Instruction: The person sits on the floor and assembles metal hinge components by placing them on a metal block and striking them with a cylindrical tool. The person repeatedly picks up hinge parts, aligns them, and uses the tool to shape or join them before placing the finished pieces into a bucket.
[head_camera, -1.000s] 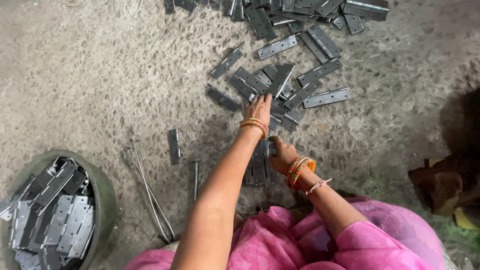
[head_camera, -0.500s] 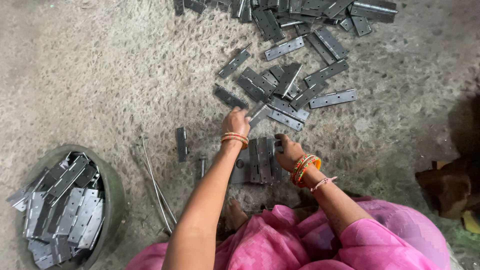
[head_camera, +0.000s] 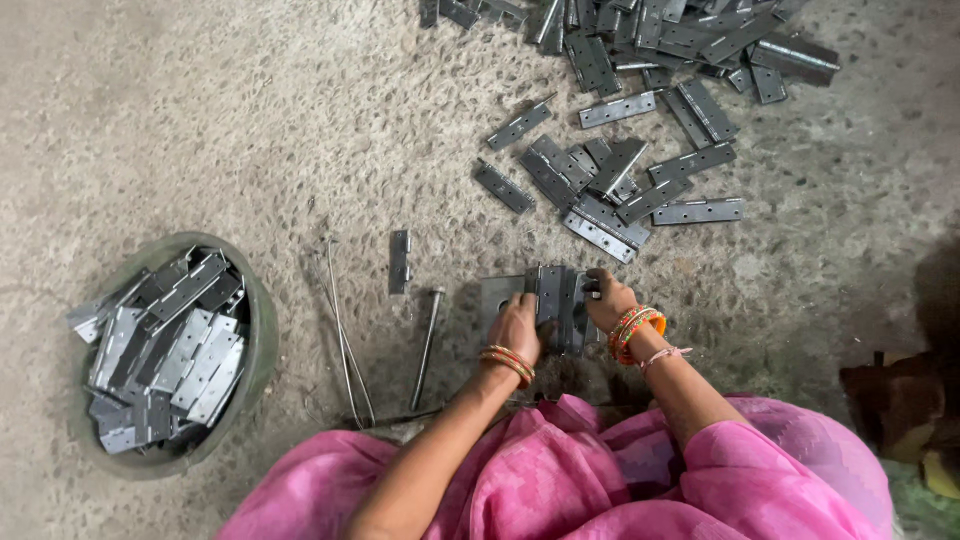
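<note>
Hinges (head_camera: 556, 305) stacked at lower centre of the frame look stiff, heavy and slick; I keep my left hand (head_camera: 516, 330) and right hand (head_camera: 608, 300) closed round the stack's ends.

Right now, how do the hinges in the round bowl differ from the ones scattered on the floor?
The hinges in the bowl are stacked tight, overlapping and paler; the scattered hinges lie spread on the concrete, mostly darker. The bowl hinges sit left of the left hand; the scattered ones lie beyond both hands. Both are flat grey metal.
</note>
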